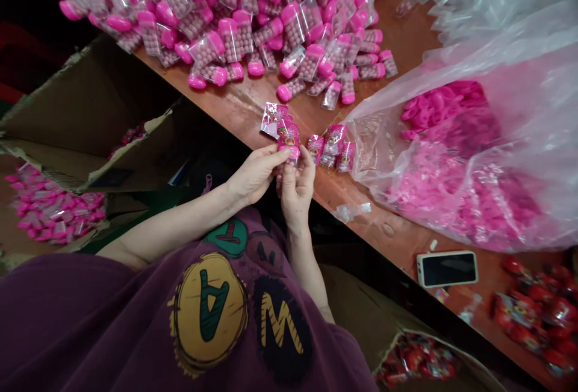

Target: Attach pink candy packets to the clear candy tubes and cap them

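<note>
My left hand (pixel 255 174) and my right hand (pixel 295 192) meet just off the table's near edge. Fingers of both are closed round a small pink-capped candy container (pixel 293 152); its lower part is hidden by the fingers. A pink printed wrapper (pixel 288 135) shows right above the cap. Just beyond lies a flat pink printed sachet (pixel 271 120). To the right of my hands sits a little group of pink printed packets (pixel 334 140). Farther back, a large heap of clear containers (pixel 230 37) with pink caps and round pink candies covers the table.
A clear plastic bag (pixel 379 139) holding pink plastic pieces (pixel 451 109) lies on the right. Nearer are a phone (pixel 447 268) and red packaged items (pixel 542 314). Cardboard boxes (pixel 85 103) stand left, below the table, near more pink-capped containers (pixel 58 205).
</note>
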`<state>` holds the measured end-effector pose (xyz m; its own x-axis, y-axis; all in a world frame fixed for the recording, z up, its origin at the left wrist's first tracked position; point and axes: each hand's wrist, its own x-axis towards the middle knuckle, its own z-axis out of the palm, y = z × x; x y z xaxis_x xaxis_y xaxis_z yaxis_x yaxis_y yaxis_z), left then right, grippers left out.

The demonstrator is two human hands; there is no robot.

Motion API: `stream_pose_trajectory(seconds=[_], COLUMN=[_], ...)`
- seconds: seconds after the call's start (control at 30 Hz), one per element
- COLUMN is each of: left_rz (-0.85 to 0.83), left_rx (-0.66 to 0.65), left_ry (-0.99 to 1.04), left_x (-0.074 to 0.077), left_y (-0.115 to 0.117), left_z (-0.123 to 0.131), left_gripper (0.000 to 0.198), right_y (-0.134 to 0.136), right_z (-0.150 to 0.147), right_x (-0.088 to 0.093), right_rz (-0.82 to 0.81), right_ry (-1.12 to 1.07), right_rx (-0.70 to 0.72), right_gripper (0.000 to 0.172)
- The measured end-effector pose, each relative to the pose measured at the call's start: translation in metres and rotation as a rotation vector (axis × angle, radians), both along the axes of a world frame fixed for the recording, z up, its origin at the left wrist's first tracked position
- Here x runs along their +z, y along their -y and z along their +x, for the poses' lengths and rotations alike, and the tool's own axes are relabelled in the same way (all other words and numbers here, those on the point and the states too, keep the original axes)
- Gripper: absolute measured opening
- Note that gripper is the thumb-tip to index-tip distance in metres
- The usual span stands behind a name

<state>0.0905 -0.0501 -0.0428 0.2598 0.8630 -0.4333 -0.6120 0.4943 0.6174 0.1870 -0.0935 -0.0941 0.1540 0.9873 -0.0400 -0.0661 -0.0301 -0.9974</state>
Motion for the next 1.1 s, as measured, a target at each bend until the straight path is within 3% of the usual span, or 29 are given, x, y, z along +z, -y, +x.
stream_pose_trajectory(seconds=[0.13,0.37,0.57,0.73,0.9,1.1], left_rz=[0.037,0.012,-0.020,0.034,0.049,-0.033], left_rx=[-0.050,-0.065,-0.075,-0.026,-0.135,-0.074], left_ry=[0.010,0.001,-0.023,-0.072,-0.040,-0.015], left_x=[0.003,0.001,-0.006,-0.004,-0.004,-0.008], left_y=[0.000,0.001,0.007,0.018,0.018,0.011], left_z=[-0.006,-0.007,-0.001,-0.005,-0.013,-0.013], left_gripper=[0.020,0.024,0.032,0.026,0.016,0.025], right_y=[0.007,0.010,0.013,0.013,0.015,0.021], right_z=[-0.005,-0.009,-0.003,-0.001,0.006,0.004], right_x=[0.002,-0.001,0.002,0.006,-0.003,-0.009], right_rz=[0.023,0.143,0.101,0.081,-0.040,0.063], right_ry=[0.030,0.129,0.270,0.066,-0.114,0.068], right_rx=[-0.013,-0.112,-0.063,-0.042,-0.003,-0.063], right_gripper=[0.070,0.057,0.060,0.051,0.044,0.049])
